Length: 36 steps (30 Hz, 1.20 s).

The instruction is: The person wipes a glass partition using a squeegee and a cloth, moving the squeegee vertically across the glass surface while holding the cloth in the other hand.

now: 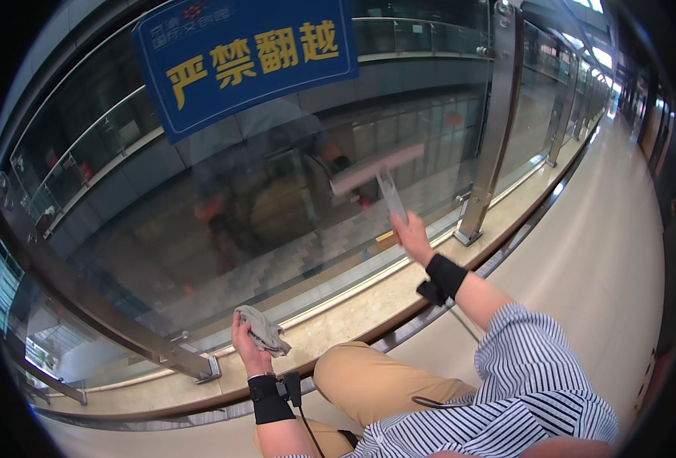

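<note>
My right hand (411, 233) grips the handle of a window squeegee (379, 170), whose pinkish head is tilted, its right end higher. The head is at the glass balustrade panel (292, 252); motion blur hides whether its edge touches. Lower down, my left hand (250, 343) holds a crumpled grey cloth (262, 331) near the bottom of the same panel, above the stone ledge. Both wrists wear black bands. A faint reflection of a person shows in the glass.
A blue sign (252, 63) with yellow writing is on the upper glass. Steel posts (491, 126) flank the panel, footed on a beige stone ledge (344, 312). My bent knee (366, 372) is close to the ledge. A pale floor (590, 240) runs along the right.
</note>
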Each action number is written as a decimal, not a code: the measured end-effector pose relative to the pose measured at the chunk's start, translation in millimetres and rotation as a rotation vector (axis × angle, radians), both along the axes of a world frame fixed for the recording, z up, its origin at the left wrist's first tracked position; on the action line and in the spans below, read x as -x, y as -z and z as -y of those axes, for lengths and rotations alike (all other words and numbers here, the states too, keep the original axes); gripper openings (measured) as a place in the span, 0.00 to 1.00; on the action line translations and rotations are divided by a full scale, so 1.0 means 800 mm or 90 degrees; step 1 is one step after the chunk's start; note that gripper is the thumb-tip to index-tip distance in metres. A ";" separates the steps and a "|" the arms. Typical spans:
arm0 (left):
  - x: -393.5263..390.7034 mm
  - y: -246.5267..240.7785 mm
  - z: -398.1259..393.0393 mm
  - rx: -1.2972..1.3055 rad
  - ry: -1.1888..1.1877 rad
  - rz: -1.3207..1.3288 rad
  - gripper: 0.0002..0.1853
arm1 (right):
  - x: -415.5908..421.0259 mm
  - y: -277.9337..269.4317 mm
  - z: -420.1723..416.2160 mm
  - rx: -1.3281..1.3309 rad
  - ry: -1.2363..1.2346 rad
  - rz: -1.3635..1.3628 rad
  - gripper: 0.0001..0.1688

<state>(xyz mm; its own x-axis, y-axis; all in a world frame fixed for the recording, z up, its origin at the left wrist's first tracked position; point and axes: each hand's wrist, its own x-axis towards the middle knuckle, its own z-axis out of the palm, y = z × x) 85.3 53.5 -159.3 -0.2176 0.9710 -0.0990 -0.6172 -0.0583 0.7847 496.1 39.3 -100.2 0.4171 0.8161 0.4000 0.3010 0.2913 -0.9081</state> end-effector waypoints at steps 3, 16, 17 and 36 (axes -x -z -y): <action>0.008 0.000 -0.003 0.000 -0.005 -0.011 0.28 | -0.019 -0.092 -0.038 -0.105 -0.002 -0.014 0.18; -0.004 -0.003 0.007 0.012 0.013 -0.061 0.28 | 0.031 0.127 0.030 0.234 0.029 -0.099 0.26; -0.003 -0.003 0.006 0.016 0.018 -0.063 0.28 | 0.040 0.138 0.036 0.239 0.007 -0.119 0.26; 0.009 -0.004 0.006 0.030 0.041 -0.065 0.30 | 0.022 0.054 -0.008 0.137 -0.028 -0.334 0.31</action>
<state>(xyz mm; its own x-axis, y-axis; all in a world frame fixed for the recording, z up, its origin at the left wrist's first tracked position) 78.2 48.5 -155.9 -0.1664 0.9781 -0.1251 -0.5358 0.0169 0.8442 478.8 45.8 -143.4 0.4786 0.8775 -0.0292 -0.2151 0.0849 -0.9729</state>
